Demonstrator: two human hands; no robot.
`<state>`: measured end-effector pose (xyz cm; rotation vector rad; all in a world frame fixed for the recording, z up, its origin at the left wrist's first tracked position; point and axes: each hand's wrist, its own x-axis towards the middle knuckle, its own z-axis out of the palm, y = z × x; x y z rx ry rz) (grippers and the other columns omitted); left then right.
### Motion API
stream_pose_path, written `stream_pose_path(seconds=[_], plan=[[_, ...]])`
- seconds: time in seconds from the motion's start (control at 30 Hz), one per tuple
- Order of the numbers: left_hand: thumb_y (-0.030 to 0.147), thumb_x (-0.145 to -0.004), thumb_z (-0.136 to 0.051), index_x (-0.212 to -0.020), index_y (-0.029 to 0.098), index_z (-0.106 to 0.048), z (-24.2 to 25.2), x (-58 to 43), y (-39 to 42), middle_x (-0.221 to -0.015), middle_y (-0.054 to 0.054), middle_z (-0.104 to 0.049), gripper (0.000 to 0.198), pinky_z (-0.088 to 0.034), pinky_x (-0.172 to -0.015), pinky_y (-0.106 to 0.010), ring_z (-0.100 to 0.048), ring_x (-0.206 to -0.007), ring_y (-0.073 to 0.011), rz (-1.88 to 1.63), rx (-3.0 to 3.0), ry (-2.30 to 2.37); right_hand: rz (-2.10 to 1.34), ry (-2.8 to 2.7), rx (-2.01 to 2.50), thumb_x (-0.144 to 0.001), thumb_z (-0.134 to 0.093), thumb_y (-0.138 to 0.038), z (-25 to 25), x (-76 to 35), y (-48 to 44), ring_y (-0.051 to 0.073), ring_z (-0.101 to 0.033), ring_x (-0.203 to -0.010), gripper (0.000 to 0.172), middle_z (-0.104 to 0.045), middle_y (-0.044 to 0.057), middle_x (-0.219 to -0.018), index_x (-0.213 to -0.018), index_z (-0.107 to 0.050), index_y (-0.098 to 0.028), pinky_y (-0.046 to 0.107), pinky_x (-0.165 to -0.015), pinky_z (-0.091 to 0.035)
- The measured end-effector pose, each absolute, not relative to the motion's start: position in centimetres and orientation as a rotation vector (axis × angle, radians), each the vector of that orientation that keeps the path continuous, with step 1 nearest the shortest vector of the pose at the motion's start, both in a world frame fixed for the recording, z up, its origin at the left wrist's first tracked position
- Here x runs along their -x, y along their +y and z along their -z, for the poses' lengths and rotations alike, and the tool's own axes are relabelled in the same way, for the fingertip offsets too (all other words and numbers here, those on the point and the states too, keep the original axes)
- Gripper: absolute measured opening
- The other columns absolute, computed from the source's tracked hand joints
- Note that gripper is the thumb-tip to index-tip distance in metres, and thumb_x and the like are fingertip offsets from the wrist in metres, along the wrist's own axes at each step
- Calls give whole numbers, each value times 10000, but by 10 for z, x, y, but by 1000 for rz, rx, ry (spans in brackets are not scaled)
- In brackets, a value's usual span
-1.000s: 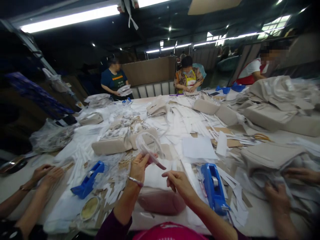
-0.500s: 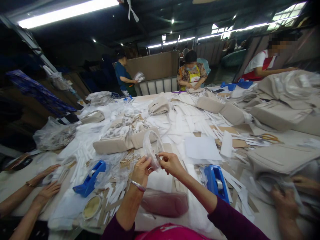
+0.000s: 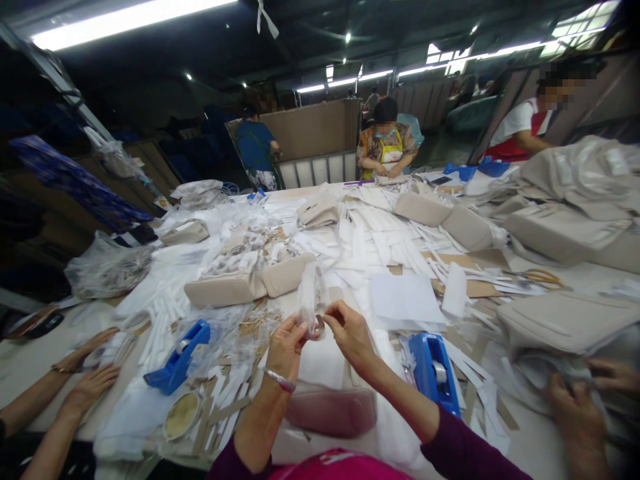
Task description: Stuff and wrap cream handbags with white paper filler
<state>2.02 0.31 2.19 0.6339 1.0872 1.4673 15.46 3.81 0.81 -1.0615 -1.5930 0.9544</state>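
Observation:
A looped bag handle [image 3: 310,293] wrapped in cloudy clear plastic stands up in front of me. Its lower end is pinched between the thumb and fingers of my left hand [image 3: 286,343]. At the right side of that end, the fingertips of my right hand [image 3: 353,337] are closed together. A small dark or shiny piece shows between the two hands, too small to name. Below them lies a beige handbag [image 3: 333,408], its near side in shadow, with a white sheet [image 3: 320,363] over its upper part. Whether the handle joins this bag is hidden by my hands.
Blue tape dispensers stand left [image 3: 180,357] and right [image 3: 435,373] of me, with a tape roll [image 3: 183,415] nearby. Beige bags [image 3: 225,288], white foam strips and scissors [image 3: 543,277] cover the table. Co-workers' hands work at far left [image 3: 93,387] and far right [image 3: 575,407].
The wrapped handle has turned from a wide loop to a narrower, more edge-on one. My right hand has shifted slightly right, its fingers more bent. A standing person at the back has turned away.

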Motion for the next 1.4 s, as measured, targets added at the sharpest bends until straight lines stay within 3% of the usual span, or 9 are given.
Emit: stream_pose_path(seconds=[0.2,0.37,0.57,0.7,0.8,0.93,1.13,1.3,1.4], plan=[[224,-643,-747,-1174,175,-559,-3,-46,-3,-1000,-66,-700,566,-495,-848,-295,-648,-926,-200,-1573,-755,1243,-1377,-1331,1088,-738,-633,-345,-9,-152,31,123,-485,-632,212,-534,-5,-652,-677,-654,-143,253,-616,-383],[378,-774,-634,-1166,176,-571,0,-47,-1,-1195,-95,-606,446,-448,-930,-304,-541,-1127,-219,-1515,-759,1277,-1204,-1346,1052,-745,-642,-269,-2,-151,30,110,-432,-633,143,-453,-24,-646,-657,-642,-155,257,-619,-348],[396,-849,-537,-1273,153,-491,-21,-30,16,-1109,-137,-625,491,-478,-828,-387,-603,-945,-220,-1134,-640,796,-690,-1801,887,-813,-568,-167,4,-169,30,162,-420,-793,119,-455,9,-736,-726,-640,-203,311,-730,-334],[326,-789,-633,-1274,140,-497,-8,-35,22,-1008,-123,-663,537,-453,-818,-347,-611,-891,-210,-1224,-583,753,-546,-1986,955,-792,-584,-148,6,-171,28,183,-417,-829,83,-492,19,-796,-734,-597,-207,341,-764,-322],[326,-756,-671,-1262,164,-512,6,-48,19,-1033,-94,-659,554,-431,-835,-304,-599,-909,-192,-1391,-610,886,-610,-1930,1063,-756,-595,-132,13,-161,23,190,-439,-829,92,-501,25,-831,-774,-531,-196,340,-766,-348],[383,-750,-667,-1180,156,-576,6,-51,19,-1040,-88,-650,495,-411,-863,-283,-578,-961,-191,-1456,-531,953,-711,-1810,1008,-832,-456,-109,30,-148,23,175,-477,-792,109,-510,31,-833,-844,-508,-204,294,-703,-392],[443,-710,-687,-989,94,-651,8,-33,30,-794,-77,-629,448,-425,-678,-270,-578,-720,-156,-1292,-440,894,-466,-1960,843,-825,-488,-112,47,-148,33,188,-493,-820,148,-556,26,-822,-810,-577,-230,307,-728,-378],[396,-689,-727,-1031,149,-633,22,-45,34,-911,-56,-636,433,-418,-790,-252,-570,-866,-162,-1460,-619,1085,-921,-1660,1065,-774,-498,-113,44,-138,33,158,-497,-705,99,-517,9,-761,-796,-534,-202,263,-626,-411],[462,-726,-672,-985,133,-633,19,-42,39,-868,-65,-635,420,-431,-749,-260,-576,-822,-160,-1327,-496,988,-949,-1655,962,-786,-456,-100,44,-138,37,159,-504,-784,116,-519,23,-813,-780,-524,-194,270,-709,-419]])
